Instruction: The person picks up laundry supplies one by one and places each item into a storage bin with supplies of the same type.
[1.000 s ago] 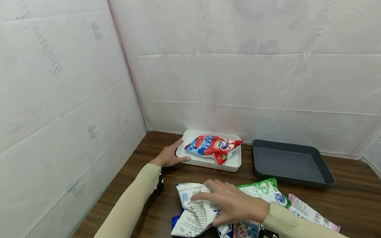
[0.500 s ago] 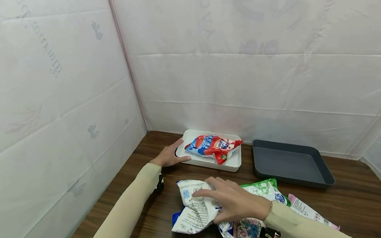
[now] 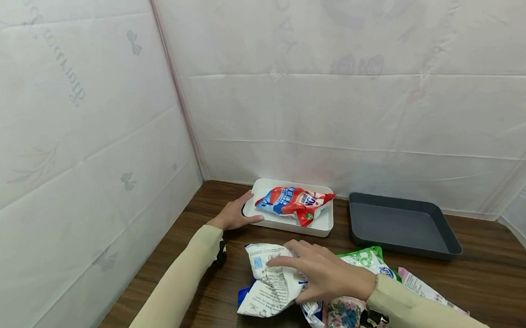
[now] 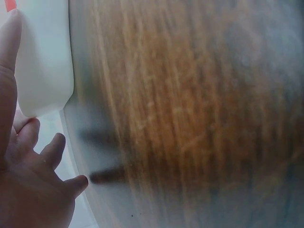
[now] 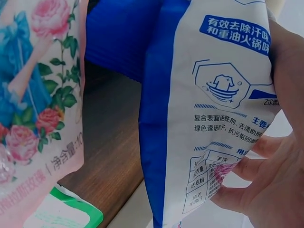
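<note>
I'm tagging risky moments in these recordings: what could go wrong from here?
The creased white bag looks floppy and might slip from the right grip. The right wristband hangs close to the floral pouch and could catch it. The red-and-blue bag covers much of the white tray, so anything added there might slide off.

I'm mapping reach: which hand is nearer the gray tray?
Right. The right hand, gripping a white bag, is in front and left of the gray tray; the left hand is farther left, at the white tray.
</note>
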The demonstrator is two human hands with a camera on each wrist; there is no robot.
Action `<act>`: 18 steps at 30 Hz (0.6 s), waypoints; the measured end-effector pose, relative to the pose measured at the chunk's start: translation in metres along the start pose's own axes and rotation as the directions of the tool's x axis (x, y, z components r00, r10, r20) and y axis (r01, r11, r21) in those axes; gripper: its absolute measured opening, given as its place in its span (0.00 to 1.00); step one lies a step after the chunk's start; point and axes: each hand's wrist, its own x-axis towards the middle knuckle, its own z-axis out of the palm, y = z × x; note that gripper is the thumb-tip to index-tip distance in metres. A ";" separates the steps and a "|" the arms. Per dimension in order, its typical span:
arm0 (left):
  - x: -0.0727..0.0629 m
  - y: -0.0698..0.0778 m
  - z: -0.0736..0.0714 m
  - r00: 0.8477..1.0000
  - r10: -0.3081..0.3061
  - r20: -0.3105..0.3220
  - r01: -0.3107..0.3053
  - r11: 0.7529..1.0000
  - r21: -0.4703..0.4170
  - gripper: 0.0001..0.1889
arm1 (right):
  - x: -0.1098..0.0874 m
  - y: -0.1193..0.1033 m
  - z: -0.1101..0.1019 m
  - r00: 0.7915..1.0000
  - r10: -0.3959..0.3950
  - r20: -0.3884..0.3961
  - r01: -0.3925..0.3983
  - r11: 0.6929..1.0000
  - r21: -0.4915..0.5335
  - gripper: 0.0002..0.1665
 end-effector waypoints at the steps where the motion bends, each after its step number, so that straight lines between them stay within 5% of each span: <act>1: 0.000 0.000 0.000 1.000 0.000 0.001 0.000 1.000 -0.001 0.53 | 0.000 0.000 0.000 1.000 0.002 0.002 -0.002 1.000 0.000 0.48; 18: 0.001 -0.001 0.001 1.000 0.003 -0.006 -0.003 1.000 -0.009 0.53 | 0.001 0.002 -0.002 1.000 -0.007 -0.022 0.007 1.000 -0.002 0.49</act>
